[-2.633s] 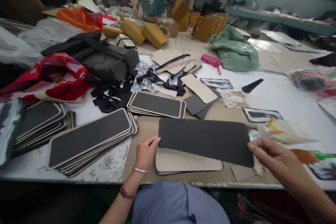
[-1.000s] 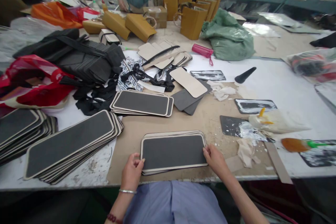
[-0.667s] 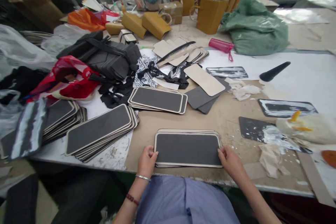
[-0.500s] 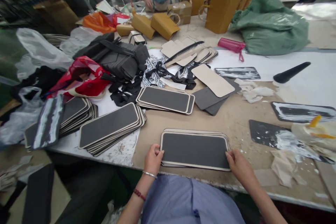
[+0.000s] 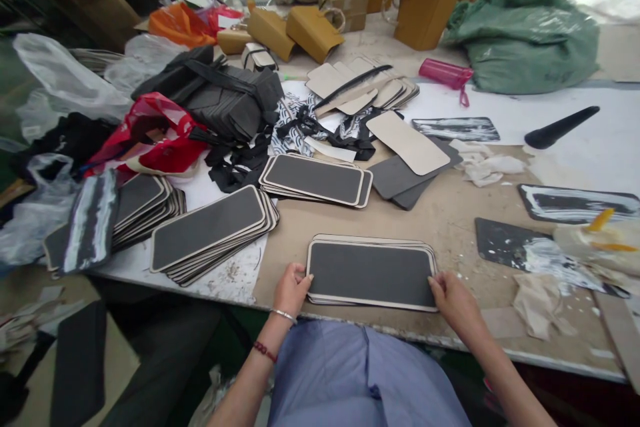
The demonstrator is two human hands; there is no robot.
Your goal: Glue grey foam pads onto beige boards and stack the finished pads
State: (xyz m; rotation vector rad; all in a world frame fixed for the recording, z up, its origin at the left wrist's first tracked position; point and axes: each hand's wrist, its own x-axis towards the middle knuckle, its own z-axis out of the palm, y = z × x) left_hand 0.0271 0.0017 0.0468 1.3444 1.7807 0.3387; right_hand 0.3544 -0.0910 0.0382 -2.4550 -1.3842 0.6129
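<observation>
A small stack of dark grey rounded panels with cream borders (image 5: 371, 272) lies on the brown board at the table's front edge. My left hand (image 5: 293, 288) pinches the left end of the top panel, thumb on its face. At the opposite end my right hand (image 5: 450, 297) grips the right edge the same way, with its thumb on top. The fingers beneath are partly hidden. Just beyond lies another short pile of bordered panels (image 5: 314, 179). A taller, fanned stack of such panels (image 5: 210, 228) rests to the left.
Farther left, a white-smeared dark strip (image 5: 90, 221) lies across more stacked panels. To the right are a glue-smeared dark board (image 5: 505, 243), crumpled cloth (image 5: 537, 307) and a black tapered object (image 5: 563, 128). A green sack (image 5: 530, 33) and tan bags (image 5: 430, 7) stand behind; a person is across the table.
The view has tilted down slightly, so the table contents sit higher in the picture. Both hands stay on the ends of the top panel, with little visible movement.
</observation>
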